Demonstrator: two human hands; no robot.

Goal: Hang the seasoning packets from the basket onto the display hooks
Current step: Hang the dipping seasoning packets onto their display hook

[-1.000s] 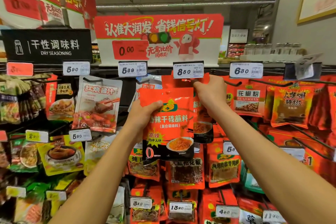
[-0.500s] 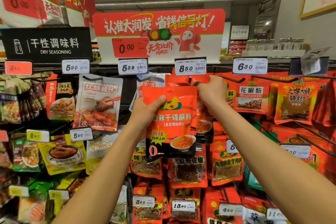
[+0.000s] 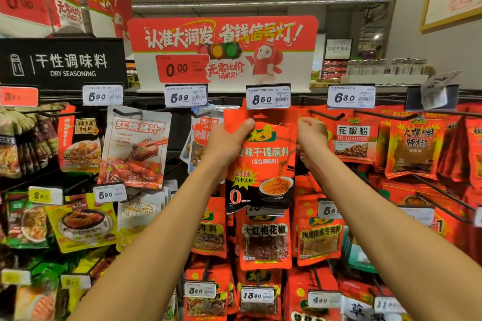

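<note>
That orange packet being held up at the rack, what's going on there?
A person is stocking a shop's dry-seasoning display. Both hands hold one orange seasoning packet up at the top row, just under the 8.50 price tag. The left hand grips its upper left edge, thumb on the front; the right hand holds its right edge. Whether its hole is on the hook can't be seen.

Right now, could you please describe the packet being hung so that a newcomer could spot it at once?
Find the red traffic-light banner on top of the rack, then the 8.50 price tag below it. The orange packet directly beneath is the only one held by both hands, left hand and right hand.
</note>
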